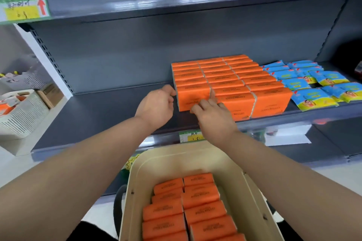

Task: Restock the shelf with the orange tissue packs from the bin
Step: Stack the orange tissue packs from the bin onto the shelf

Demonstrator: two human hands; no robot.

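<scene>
At the far left we see a white basket [25,115] standing beyond the shelf's end, and above it a price label [24,9] with a red arrow on the upper shelf edge; next comes the bare grey shelf [94,115].

The left hand [155,106] reaches over that bare stretch; its fingers [170,91] are curled and close together, their tips touching the left end of the front-left pack [193,96]; we cannot tell whether they grip that end or only press against it.

This pack stands on the shelf board at the front of the left column, set slightly back from the 2 front packs to its right.

The right hand [212,114] lies just in front of it; its fingertips [197,104] are held side by side, slightly bent, resting on the pack's front face near the lower edge, with nothing pinched.

Behind and to the right, the orange tissue packs [231,76] form a tight block of 3 columns; below the forearms the cream bin [176,160] holds more orange packs [195,205] in 2 columns.

Blue packets [313,84] lie just beside the block, at the shelf's right.
</scene>
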